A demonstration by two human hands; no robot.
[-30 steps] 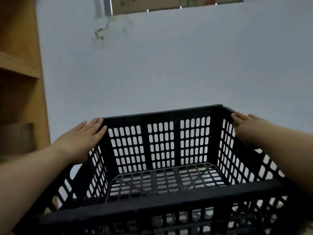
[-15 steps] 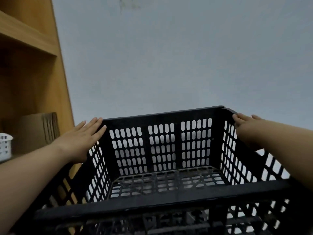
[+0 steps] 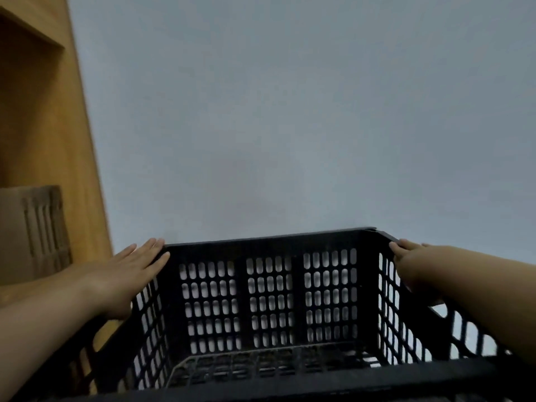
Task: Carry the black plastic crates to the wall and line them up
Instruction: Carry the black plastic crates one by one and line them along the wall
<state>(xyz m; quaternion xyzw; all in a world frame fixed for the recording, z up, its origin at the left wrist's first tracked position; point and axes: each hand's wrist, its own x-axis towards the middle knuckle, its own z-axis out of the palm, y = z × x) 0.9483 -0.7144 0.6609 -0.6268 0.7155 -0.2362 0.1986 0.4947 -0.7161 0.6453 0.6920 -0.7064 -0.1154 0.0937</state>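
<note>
crate carry: palm clamp on the side panels

the black plastic crate (image 3: 269,300) is held between both hands, close to the body, empty. the left hand (image 3: 121,274) presses flat, fingers straight, on the outside of the left side panel; the right hand (image 3: 412,262) appears to do likewise near the far right corner. the slotted shell looks light and stiff but smooth; judged safer: hook fingers under the rim. the wall (image 3: 290,126) stands just beyond, a wooden shelf unit (image 3: 43,126) at its left.
</note>
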